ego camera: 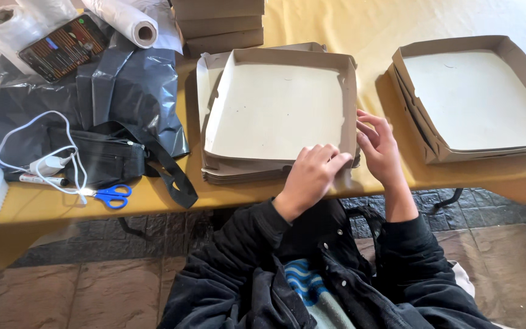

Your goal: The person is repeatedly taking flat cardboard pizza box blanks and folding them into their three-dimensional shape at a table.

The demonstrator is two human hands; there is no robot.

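- The left hand [312,173] is resting on the near right corner of the top cardboard box tray [275,109], fingers curled together and pressing down on the near wall; nothing is being gripped between them
- The right hand [380,149] is sitting just beside that corner, fingers slightly apart and bent, fingertips touching the tray's right wall from outside
- The tray is lying open side up on a stack of flat cardboard [245,172], near the front edge of the tabletop [153,204], about midway along it
- A second open tray [479,97] is sitting toward the right edge, well apart from the hands
- Blue-handled scissors [112,195] are lying at the front edge to the left; beside them a black pouch [101,159] with a white cable [38,146]; black plastic sheeting [129,85] is lying behind them
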